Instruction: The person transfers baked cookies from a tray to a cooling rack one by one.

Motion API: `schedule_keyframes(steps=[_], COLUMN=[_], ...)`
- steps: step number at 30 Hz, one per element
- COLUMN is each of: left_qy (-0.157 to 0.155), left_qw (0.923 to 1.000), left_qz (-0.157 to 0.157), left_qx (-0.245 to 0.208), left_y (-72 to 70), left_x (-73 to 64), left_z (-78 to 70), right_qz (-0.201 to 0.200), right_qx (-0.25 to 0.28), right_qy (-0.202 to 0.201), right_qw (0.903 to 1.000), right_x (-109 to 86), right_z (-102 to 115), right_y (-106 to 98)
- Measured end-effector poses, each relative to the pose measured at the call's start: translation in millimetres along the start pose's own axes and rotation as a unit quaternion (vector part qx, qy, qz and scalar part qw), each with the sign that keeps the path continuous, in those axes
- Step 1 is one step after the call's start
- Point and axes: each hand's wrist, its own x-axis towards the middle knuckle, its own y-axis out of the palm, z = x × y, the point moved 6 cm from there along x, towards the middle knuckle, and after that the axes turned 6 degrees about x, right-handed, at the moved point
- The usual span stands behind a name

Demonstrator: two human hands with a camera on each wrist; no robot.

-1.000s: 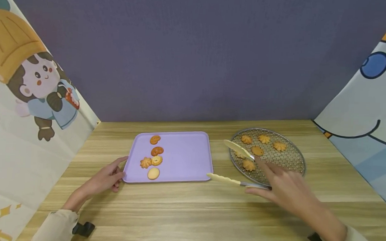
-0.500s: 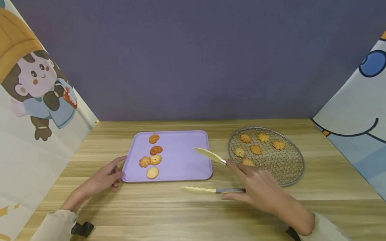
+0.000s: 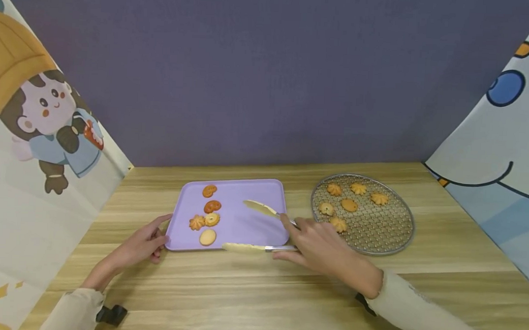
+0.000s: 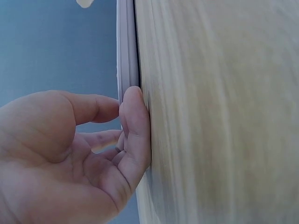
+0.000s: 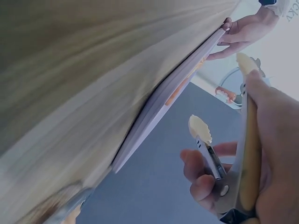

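At the left, my left hand point(image 3: 140, 244) holds the near left corner of a lilac tray point(image 3: 250, 194). In the left wrist view its thumb and a finger meet the tray's rim from two sides. Pretzel cookies point(image 3: 212, 206), flower-shaped cookies point(image 3: 197, 222) and a smooth round cookie point(image 3: 207, 237) lie on the tray's left half. My right hand point(image 3: 325, 249) grips a pair of tongs point(image 3: 260, 208) with cream tips. The tongs' arms stand spread with nothing between them, above the tray's right part and front edge. The right wrist view shows fingers and thumb round the tongs point(image 5: 250, 154).
To the right of the tray lies a round mesh rack point(image 3: 381, 234) with a metal rim, bearing several cookies point(image 3: 349, 205). The wooden table point(image 3: 223, 296) is bounded by a dark back wall point(image 3: 268, 86) and printed side panels point(image 3: 475, 208).
My right hand has carried the spread tongs leftward from over the rack to over the tray. The left hand keeps its hold on the tray corner. The cookies stay where they were.
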Motion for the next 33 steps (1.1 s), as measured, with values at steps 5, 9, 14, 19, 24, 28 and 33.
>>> schedule_keyframes(steps=[5,9,14,19,24,28,33], left_qy=[0.000,0.001,0.006,0.005,0.006,0.008,0.009], left_qw=[1.0000,1.0000,1.0000,1.0000,1.0000,1.0000,0.9999], left_qz=[0.002,0.001,0.000,-0.001,-0.001,-0.004,-0.002], left_qx=[0.000,-0.001,-0.004,-0.006,-0.002,-0.002,-0.012], left_y=[0.1,-0.3,-0.1,0.0,0.2,-0.4,0.6], left_x=[-0.7,-1.4,-1.2,-1.1,-0.7,-1.7,-2.5], left_z=[1.4,1.1,0.3,1.3,1.4,0.0,-1.5], right_qz=[0.010,0.044,0.079,0.098,0.110,0.113,0.100], right_qx=[-0.015,-0.025,-0.012,-0.009,-0.025,-0.030,-0.026], right_qy=[-0.015,-0.017,0.001,0.018,0.058,0.083,0.089], right_qw=[0.9997,0.9986,0.9968,0.9950,0.9919,0.9896,0.9907], right_x=[17.6,30.6,42.6,54.3,63.7,69.4,71.6], right_z=[7.2,14.2,20.2,26.3,33.8,42.6,49.0], right_y=[11.1,22.6,29.8,38.4,45.5,46.9,45.0])
